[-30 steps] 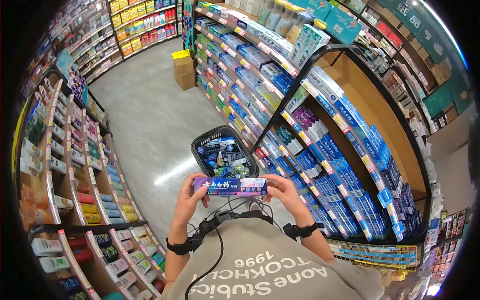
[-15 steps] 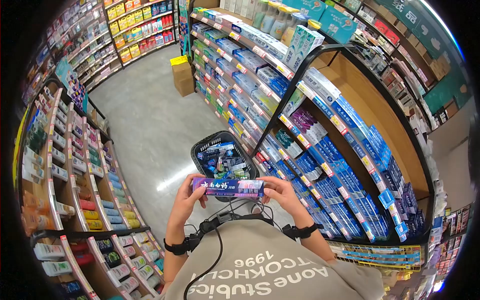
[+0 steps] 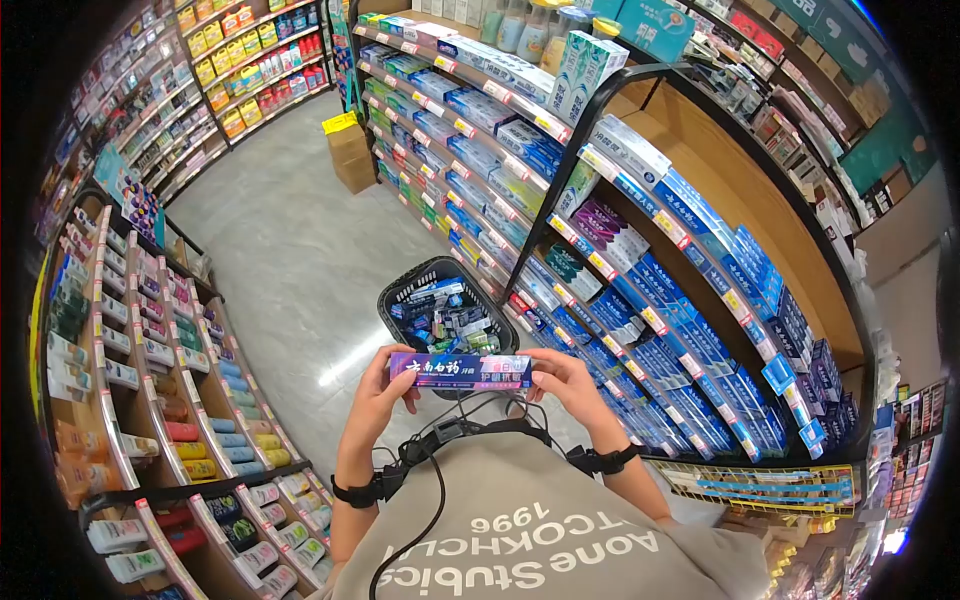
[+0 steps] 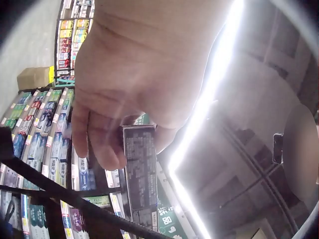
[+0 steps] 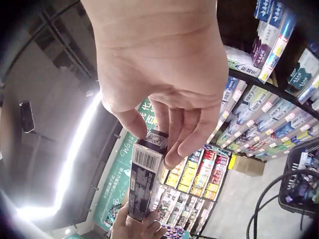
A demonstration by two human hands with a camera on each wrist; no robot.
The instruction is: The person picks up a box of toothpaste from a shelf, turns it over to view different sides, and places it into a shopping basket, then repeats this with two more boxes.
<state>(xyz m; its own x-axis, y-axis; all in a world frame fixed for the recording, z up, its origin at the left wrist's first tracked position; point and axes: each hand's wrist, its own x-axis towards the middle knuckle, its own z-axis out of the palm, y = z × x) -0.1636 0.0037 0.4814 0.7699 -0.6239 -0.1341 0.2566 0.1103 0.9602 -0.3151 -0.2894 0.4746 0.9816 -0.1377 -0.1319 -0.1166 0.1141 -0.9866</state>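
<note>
A purple-blue toothpaste box (image 3: 460,371) is held level in front of the body, its printed front facing up in the head view. My left hand (image 3: 384,392) grips its left end, thumb on the front face. At the other end my right hand (image 3: 566,385) pinches the box between thumb and fingers. In the left wrist view the left hand (image 4: 134,74) curls around the box's dark end (image 4: 141,174). The right wrist view shows the right hand (image 5: 164,84) on the box (image 5: 144,174), with a barcode visible on one end.
Just beyond the hands, a black basket (image 3: 392,325) holding several toothpaste boxes stands on the grey floor (image 3: 270,220). Toothpaste shelves (image 3: 640,300) rise on the right. Bottle shelves (image 3: 190,400) line the left. A cardboard box (image 3: 352,160) stands farther along the aisle.
The head view has shifted slightly, so the shelves and cardboard box appear moved a little leftward. Both hands keep the toothpaste box in nearly the same place.
</note>
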